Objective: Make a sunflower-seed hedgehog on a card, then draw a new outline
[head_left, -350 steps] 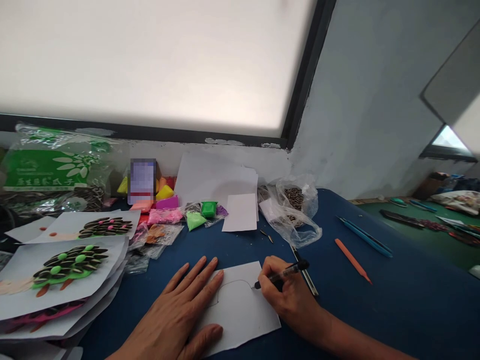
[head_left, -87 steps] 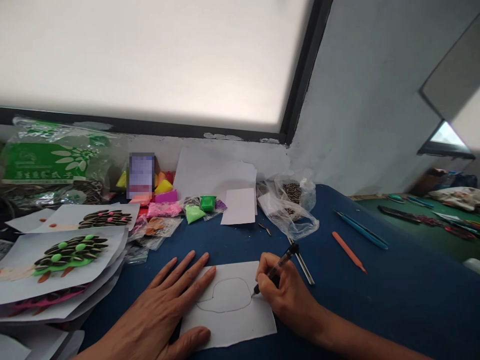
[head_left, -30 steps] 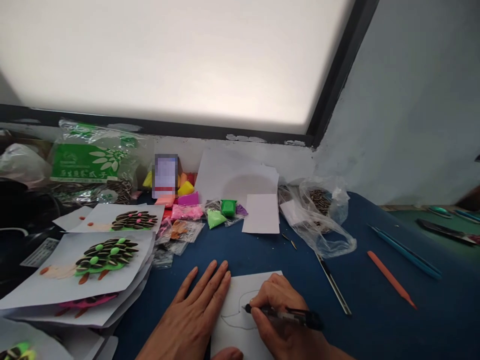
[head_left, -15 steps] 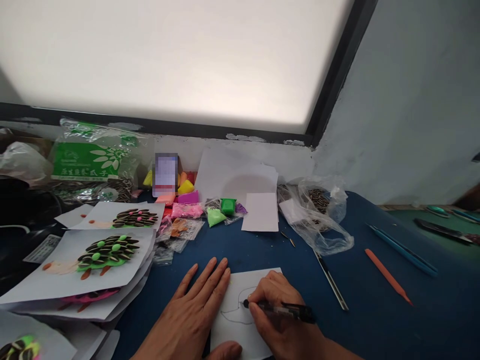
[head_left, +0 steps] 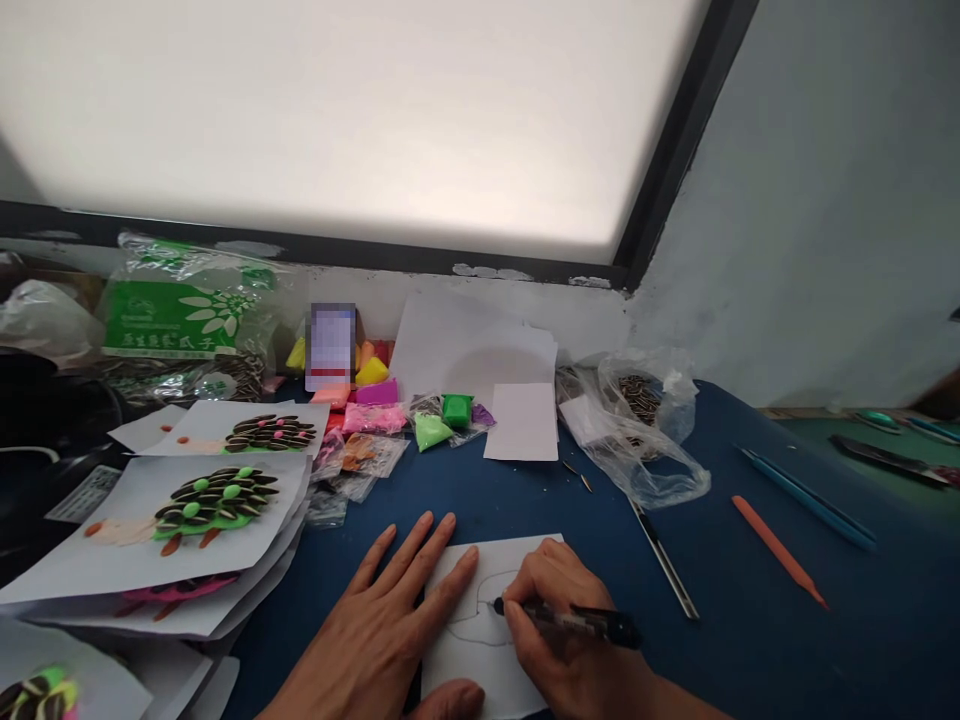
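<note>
A white sheet of paper (head_left: 465, 672) lies in front of me on the blue tabletop, with a thin curved outline drawn on it. My right hand (head_left: 574, 630) grips a black pen (head_left: 585, 618), its tip at the outline near the middle of the sheet. Spread flat, my left hand (head_left: 390, 615) rests partly on the table and partly on the sheet's left side, the index finger and thumb over the paper. Part of the drawing is hidden behind my hands.
Left are stacked cards with seed-covered hedgehogs (head_left: 214, 505) and a green seed bag (head_left: 176, 315). At the back stand a phone (head_left: 330, 345), colourful clay packets (head_left: 375, 418) and blank paper (head_left: 521, 420). Rightward lie a seed bag (head_left: 637, 400), a cutter knife (head_left: 664, 560), orange (head_left: 780, 550) and blue tools (head_left: 806, 495).
My left index finger has lifted away from the other fingers and moved right over the paper, covering the outline's left end. My right hand and the pen have shifted slightly right.
</note>
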`<state>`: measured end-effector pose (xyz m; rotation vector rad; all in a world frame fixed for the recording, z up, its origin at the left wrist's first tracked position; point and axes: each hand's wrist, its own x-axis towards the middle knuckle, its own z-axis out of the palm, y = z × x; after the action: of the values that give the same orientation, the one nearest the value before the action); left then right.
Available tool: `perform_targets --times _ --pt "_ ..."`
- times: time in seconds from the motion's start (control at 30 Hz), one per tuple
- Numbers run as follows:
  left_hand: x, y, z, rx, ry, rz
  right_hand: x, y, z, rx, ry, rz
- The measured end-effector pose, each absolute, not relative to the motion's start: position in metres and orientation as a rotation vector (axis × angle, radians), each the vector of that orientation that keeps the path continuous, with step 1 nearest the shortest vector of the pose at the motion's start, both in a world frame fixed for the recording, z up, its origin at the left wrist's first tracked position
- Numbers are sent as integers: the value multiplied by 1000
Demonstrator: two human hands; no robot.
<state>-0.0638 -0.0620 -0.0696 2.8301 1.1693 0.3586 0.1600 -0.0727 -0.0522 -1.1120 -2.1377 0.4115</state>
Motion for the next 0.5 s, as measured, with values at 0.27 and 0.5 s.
perform_targets --times 0.27,0.5 --pt "-62 -62 -67 2814 1167 312 160 -74 -52 -1126 -2138 441" --pt "-62 -60 -66 2809 1167 292 157 -77 -49 -1073 -2164 460"
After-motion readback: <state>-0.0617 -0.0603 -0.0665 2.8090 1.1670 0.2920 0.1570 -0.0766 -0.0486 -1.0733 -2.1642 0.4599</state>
